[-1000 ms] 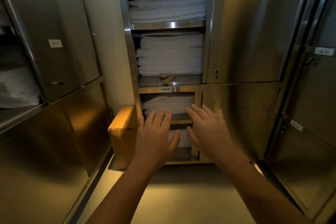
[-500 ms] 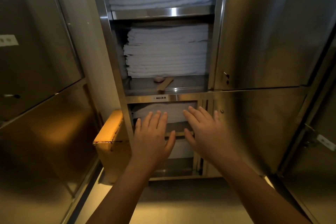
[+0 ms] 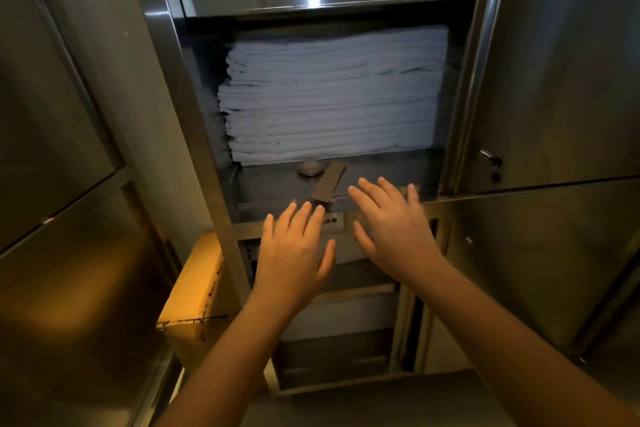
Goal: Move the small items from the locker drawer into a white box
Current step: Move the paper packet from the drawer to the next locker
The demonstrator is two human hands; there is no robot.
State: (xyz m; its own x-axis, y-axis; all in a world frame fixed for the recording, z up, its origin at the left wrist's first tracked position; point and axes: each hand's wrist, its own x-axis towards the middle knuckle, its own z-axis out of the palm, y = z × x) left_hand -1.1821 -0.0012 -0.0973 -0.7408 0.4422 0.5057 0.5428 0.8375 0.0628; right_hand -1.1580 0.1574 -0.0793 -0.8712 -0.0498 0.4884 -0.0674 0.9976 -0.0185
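Small label (image 3: 333, 220) on steel shelf edge (image 3: 251, 227); characters too blurred to read.

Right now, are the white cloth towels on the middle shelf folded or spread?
Folded: the white cloth towels lie stacked in flat layers.

Both hands (image 3: 294, 253) (image 3: 391, 232) have risen to the towel shelf (image 3: 381, 168).

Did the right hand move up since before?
Yes. The right hand rose: its fingertips were below the labelled shelf edge before, and now they reach above it, beside the flat brown strip.
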